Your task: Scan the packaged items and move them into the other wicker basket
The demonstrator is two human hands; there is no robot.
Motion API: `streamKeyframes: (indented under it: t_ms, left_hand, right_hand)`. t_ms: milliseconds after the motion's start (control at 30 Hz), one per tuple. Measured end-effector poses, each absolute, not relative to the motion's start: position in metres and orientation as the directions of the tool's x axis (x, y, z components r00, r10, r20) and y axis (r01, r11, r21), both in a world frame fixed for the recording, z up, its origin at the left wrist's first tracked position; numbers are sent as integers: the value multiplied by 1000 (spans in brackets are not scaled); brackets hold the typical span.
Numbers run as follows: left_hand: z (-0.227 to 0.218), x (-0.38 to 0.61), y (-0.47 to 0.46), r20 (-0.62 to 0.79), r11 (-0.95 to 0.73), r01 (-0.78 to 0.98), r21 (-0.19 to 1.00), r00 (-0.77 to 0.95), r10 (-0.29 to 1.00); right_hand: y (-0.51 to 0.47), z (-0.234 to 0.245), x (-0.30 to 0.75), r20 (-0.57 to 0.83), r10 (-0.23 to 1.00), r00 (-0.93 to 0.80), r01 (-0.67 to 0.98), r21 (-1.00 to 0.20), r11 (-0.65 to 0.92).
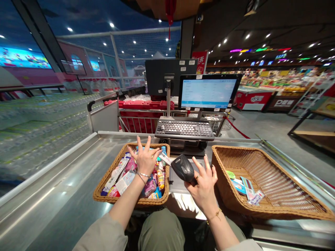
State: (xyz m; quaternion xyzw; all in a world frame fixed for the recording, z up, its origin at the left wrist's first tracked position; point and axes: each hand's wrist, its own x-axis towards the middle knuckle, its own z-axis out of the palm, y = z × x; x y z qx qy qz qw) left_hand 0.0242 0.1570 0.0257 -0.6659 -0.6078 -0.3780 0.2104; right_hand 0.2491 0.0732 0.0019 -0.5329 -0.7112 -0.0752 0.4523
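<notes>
My left hand (144, 158) hovers over the left wicker basket (103, 195), fingers spread, while thumb and forefinger pinch a small white packet (164, 158) near the basket's right rim. The basket is full of several colourful snack packs and small bottles (157, 181). My right hand (204, 183) grips a black handheld barcode scanner (183, 168), its head pointing left toward the packet. The right wicker basket (272, 195) holds a few small packets (246, 188) at its near left corner.
A steel checkout counter (65, 195) runs under both baskets. Behind them stand a keyboard (184, 129), a lit till screen (208, 92) and a second monitor's back (167, 75). Red shopping baskets (142, 111) and store aisles lie beyond.
</notes>
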Motion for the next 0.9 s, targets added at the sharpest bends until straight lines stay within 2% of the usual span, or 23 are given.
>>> streamKeyframes:
  t_ms: [267,467,700,900]
  left_hand:
    - [27,28,162,757,-195,973,125,34,653]
    - [37,38,164,767,-272,957,100,100,633]
    - [43,62,169,734,-411,899,153,175,656]
    - [50,88,168,647,-279,943,183,98,756]
  right_hand:
    - [70,4,262,720,694,21,838,-391,381]
    - [68,5,274,723,688,62,842,-408,353]
    - [64,8,290,723,683,103,867,-402,294]
    - [60,11,304,720,678,150,873,-418,250]
